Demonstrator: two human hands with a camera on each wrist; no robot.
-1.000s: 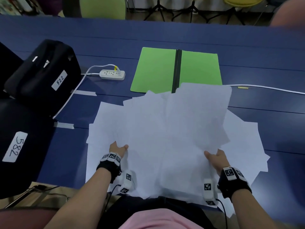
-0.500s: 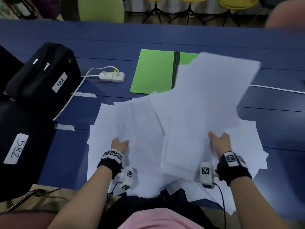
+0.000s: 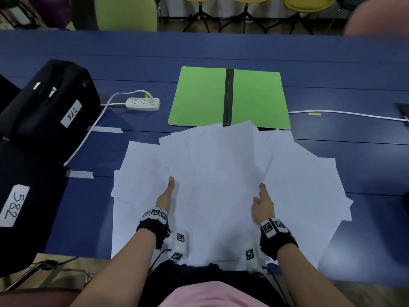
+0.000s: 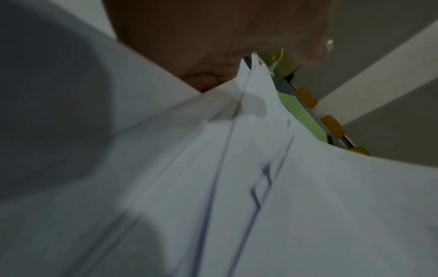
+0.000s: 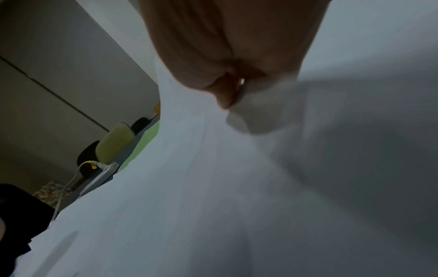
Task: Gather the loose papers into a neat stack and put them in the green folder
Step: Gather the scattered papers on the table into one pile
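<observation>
Loose white papers (image 3: 221,173) lie fanned over the blue table (image 3: 365,173) in front of me, some hanging over its near edge. The green folder (image 3: 199,96) lies open behind them, its black spine in the middle, and the papers' far edges overlap it. My left hand (image 3: 164,197) is at the left of the middle pile, thumb straight on top and fingers hidden under sheets. My right hand (image 3: 262,202) rests on the pile's right side, index finger straight, thumb out, with nothing gripped. In the wrist views, blurred papers (image 4: 260,187) (image 5: 213,187) fill the frame.
Two black cases (image 3: 51,103) (image 3: 20,207) labelled 522 and 582 stand at the left. A white power strip (image 3: 143,104) with its cable lies left of the folder. Another white cable (image 3: 345,113) runs off to the right. Chairs stand behind the table.
My right hand had a bunch of sheets lifted toward the folder; that bunch now lies flat on the middle pile and the hand has let go. My left hand shifted slightly right.
</observation>
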